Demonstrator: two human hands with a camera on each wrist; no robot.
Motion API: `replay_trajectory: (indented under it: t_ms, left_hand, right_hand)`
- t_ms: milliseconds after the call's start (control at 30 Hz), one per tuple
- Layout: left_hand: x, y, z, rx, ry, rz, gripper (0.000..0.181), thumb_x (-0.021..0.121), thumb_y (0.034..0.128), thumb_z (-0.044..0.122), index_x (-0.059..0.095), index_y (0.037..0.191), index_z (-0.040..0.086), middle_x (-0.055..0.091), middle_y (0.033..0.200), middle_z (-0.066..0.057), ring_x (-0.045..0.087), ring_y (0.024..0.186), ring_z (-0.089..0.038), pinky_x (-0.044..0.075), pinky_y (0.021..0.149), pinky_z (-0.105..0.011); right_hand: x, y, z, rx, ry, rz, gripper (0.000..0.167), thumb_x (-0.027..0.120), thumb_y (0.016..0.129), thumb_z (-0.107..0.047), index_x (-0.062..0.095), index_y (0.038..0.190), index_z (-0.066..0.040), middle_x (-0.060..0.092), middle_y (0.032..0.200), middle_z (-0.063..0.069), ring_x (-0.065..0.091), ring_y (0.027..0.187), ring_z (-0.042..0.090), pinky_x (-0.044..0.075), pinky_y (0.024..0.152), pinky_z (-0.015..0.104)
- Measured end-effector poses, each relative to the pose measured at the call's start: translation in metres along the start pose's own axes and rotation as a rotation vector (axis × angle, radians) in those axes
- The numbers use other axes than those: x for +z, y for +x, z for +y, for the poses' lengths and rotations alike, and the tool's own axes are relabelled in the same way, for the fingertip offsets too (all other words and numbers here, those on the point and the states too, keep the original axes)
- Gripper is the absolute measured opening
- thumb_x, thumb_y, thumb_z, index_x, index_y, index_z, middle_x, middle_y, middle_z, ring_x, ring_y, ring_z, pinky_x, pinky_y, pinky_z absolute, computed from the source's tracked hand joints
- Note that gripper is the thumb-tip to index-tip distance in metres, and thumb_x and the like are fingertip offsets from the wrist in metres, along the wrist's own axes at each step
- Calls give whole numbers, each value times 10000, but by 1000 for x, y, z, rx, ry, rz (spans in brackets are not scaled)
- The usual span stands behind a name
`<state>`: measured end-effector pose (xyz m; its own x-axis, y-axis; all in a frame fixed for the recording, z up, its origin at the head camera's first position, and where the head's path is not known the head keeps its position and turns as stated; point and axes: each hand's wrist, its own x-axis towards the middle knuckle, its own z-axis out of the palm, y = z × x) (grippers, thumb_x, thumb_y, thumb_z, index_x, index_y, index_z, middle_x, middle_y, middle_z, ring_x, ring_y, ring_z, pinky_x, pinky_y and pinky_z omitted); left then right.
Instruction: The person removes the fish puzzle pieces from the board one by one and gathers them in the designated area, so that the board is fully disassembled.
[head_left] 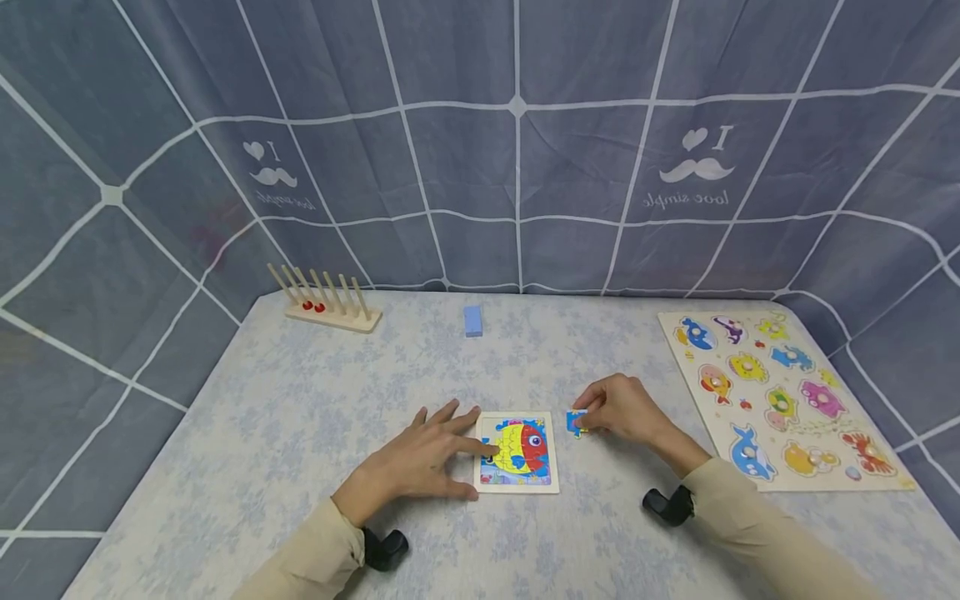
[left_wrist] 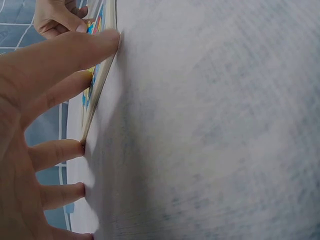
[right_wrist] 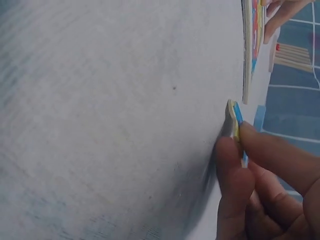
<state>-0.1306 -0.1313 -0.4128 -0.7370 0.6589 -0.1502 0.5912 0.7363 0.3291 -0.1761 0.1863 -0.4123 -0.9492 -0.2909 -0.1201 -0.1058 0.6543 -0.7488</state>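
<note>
A small square jigsaw puzzle (head_left: 517, 450) shows a yellow and red fish on blue, set in a pale wooden frame. My left hand (head_left: 418, 457) is spread at its left side. One finger reaches onto the picture, while the thumb touches the frame's edge in the left wrist view. Just right of the frame, my right hand (head_left: 622, 410) pinches a blue puzzle piece (head_left: 574, 422) between thumb and fingers. From the right wrist, that puzzle piece (right_wrist: 237, 114) appears edge-on, close to the tabletop; I cannot tell whether it touches.
A wooden peg stand (head_left: 333, 315) with two red beads is at the back left. Behind the puzzle lies a blue block (head_left: 472, 321). A large sea-animal peg board (head_left: 720, 425) covers the right side. A grey curtain (head_left: 517, 167) with white lines hangs behind the table.
</note>
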Motion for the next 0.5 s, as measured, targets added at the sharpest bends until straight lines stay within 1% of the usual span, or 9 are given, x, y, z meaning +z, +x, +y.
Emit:
replay_trajectory:
  t_ms: [167,500]
  left_hand:
    - [-1,1,0,-2,-4,9,599,798,770,505,638,1327,350,357,1556,-121,254,1426,-457,235,1015,-755]
    - [0,0,1,-7,-23,7,588,805,777,472,641,1326,339,353,1557,-120,241,1430,-459,224,1021,-755]
  right_hand:
    - [0,0,-4,6,-59,27,125,821,753,-66,763,862,-48,641,623,-27,574,496,168,443,466,287]
    - [4,0,-5,20,-75,33,115,810,757,-64,757,857,-42,630,629,-26,567,488,161,445,477,295]
